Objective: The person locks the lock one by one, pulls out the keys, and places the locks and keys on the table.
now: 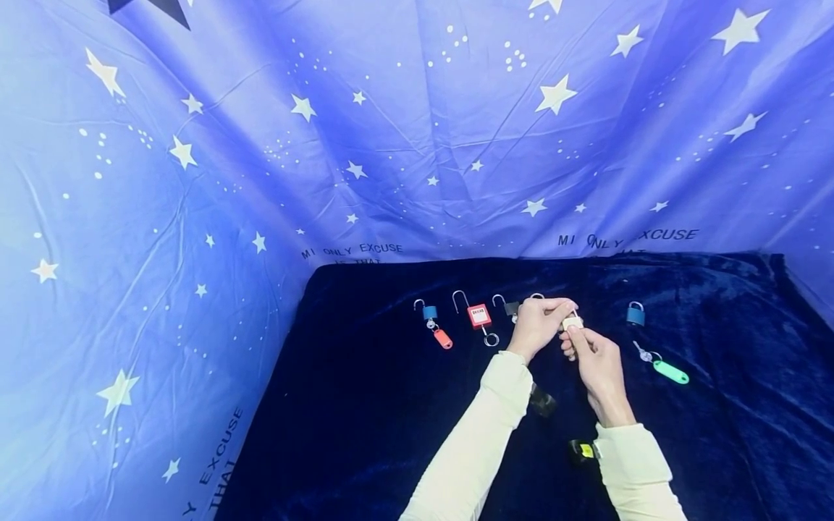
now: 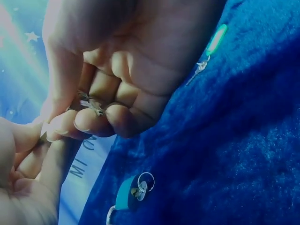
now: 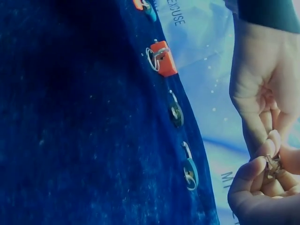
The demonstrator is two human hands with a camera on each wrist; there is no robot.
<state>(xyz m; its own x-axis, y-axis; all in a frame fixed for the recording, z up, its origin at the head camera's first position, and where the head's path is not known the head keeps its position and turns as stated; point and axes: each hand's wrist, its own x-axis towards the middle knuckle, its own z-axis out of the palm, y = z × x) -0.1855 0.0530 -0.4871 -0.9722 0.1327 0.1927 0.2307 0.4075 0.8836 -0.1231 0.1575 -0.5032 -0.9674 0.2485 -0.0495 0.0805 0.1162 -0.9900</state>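
Both hands meet around a small pale padlock (image 1: 573,323) above the dark cloth. My left hand (image 1: 539,327) pinches it near its shackle from the far side. With thumb and fingers, my right hand (image 1: 594,356) grips the body of the lock. Small metal keys (image 3: 273,166) show between the right hand's curled fingers in the right wrist view, and again in the left wrist view as shiny keys (image 2: 93,105). Fingers hide most of the padlock in both wrist views.
Left of the hands lie a blue padlock (image 1: 429,312) with a red tag (image 1: 442,339), a red padlock (image 1: 478,315), a dark padlock (image 1: 511,310) and a teal padlock (image 3: 191,173). To the right are another blue padlock (image 1: 635,314) and a key with a green tag (image 1: 671,372).
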